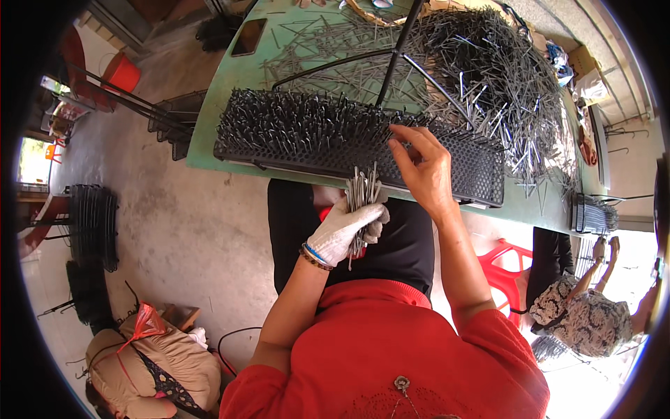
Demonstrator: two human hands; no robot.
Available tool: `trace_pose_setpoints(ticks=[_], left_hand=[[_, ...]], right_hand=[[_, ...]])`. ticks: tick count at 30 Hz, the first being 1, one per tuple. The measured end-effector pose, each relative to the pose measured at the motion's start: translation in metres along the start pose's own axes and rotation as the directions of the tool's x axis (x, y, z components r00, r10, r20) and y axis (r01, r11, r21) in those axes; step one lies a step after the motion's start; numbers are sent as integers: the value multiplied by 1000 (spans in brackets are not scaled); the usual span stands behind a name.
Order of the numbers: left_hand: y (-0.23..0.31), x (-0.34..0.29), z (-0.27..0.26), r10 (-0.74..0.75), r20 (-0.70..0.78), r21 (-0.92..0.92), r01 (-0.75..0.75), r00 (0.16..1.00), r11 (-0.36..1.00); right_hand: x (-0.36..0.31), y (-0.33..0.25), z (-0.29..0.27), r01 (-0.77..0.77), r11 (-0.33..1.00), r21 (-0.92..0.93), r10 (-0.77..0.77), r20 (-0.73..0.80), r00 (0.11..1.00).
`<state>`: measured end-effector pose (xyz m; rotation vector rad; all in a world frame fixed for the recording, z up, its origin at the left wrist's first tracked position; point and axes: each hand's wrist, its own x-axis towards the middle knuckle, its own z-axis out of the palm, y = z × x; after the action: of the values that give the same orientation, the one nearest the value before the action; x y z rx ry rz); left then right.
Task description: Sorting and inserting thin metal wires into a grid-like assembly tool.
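Note:
A white glove covers my left hand [347, 227], which is closed around an upright bundle of thin metal rods [363, 192] over my lap. In front of me, a long black perforated rack [460, 174] rests along the near edge of the green table. Dark rods [286, 126] stand packed in its holes on the left and middle, while many holes at the right front show bare. My bare right hand [426, 167] is over the rack beside the standing rods. Its thumb and index finger come together there; what lies between the tips is too small to make out.
Loose rods are heaped on the green table [220, 91] at the right [495, 77] and scattered behind the rack. A black frame [398, 52] rises above the rack. A phone [249, 37] lies far left. Another person [590, 314] works at right, near a red stool [506, 269].

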<state>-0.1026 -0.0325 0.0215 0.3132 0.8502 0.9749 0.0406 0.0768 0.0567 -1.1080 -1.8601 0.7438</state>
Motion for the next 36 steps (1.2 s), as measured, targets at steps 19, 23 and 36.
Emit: trace_pose_setpoints(ticks=[19,23,36], left_hand=[[-10,-2,-7,2,23,16,-3,1000,1000],[-9,-2,-11,-7,9,-15,7,1000,1000],[-9,-2,-11,8,-44,-49,-10,999,999]], right_hand=[[-25,14,2,-557,732,392,451,335,827],[-13,4,-2,-480,725,493,455,181,872],[22,7,47,81,992,99,-60,-206,977]])
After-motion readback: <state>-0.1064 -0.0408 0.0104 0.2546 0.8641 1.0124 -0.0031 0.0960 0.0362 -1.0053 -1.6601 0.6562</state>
